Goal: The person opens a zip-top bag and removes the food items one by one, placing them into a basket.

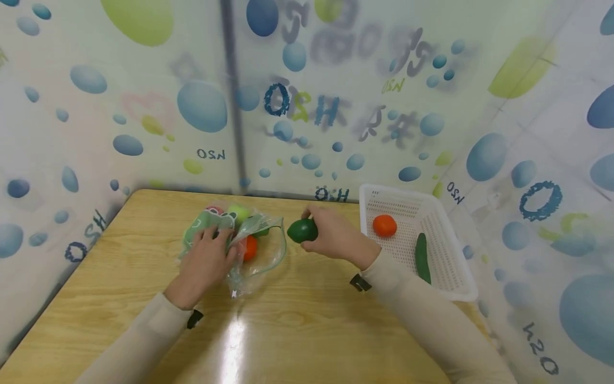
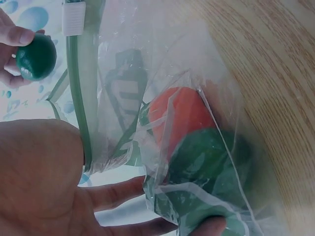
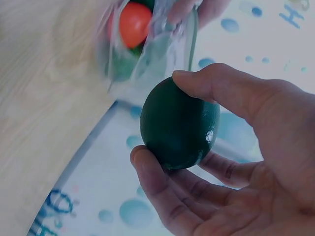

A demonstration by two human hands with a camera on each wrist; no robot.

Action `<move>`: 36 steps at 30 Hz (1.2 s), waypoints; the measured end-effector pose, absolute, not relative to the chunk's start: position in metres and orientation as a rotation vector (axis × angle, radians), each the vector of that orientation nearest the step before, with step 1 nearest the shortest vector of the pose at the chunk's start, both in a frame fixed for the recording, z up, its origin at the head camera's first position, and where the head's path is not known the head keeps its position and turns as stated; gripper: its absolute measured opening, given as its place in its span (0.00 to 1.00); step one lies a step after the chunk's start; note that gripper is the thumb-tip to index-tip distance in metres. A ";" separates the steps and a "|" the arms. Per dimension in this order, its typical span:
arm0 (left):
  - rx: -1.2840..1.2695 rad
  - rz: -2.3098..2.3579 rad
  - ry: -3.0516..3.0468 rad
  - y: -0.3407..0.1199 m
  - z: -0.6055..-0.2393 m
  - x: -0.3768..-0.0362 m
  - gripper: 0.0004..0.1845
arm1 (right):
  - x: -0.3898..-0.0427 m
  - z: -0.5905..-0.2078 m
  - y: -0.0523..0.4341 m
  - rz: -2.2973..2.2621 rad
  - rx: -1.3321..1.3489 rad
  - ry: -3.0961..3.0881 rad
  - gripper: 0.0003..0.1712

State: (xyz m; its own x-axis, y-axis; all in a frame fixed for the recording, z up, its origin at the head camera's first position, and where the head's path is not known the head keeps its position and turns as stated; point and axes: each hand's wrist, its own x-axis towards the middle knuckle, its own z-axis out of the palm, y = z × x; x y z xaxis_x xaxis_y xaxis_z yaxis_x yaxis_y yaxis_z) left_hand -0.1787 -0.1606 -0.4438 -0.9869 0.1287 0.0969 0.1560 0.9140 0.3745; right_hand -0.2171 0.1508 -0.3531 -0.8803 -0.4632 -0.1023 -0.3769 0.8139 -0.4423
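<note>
We see a right hand [image 1: 336,234] curled around a dark green avocado [image 1: 303,230], lifted just above a wooden table [image 1: 120,277] — right beside the mouth of a clear bag [image 1: 249,250]. The left hand [image 1: 203,264] pinches that bag, which lies on the table holding an orange fruit [image 1: 249,248] and green ones. To the right — a white basket [image 1: 446,250] holds a tomato [image 1: 385,225] and a cucumber [image 1: 422,258].
</note>
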 end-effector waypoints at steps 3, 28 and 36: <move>-0.224 -0.600 -3.008 -0.161 -0.443 -0.178 0.27 | -0.222 -0.349 0.169 -0.627 -0.616 2.818 0.33; -0.235 -0.589 -3.001 -0.161 -0.444 -0.175 0.27 | -0.295 -0.375 0.308 -0.413 -0.040 2.923 0.35; -0.239 -0.603 -2.974 -0.161 -0.445 -0.175 0.26 | -0.306 -0.386 0.293 -0.248 0.011 2.817 0.21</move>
State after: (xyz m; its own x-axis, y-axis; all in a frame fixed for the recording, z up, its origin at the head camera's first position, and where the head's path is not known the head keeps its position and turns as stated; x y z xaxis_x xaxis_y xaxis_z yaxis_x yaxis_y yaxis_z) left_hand -0.1749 -0.1607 -0.4449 -0.9830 0.1336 0.1263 0.1722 0.9095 0.3784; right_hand -0.3058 0.2934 -0.3856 -0.9511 -0.0194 -0.3082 0.0349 0.9849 -0.1695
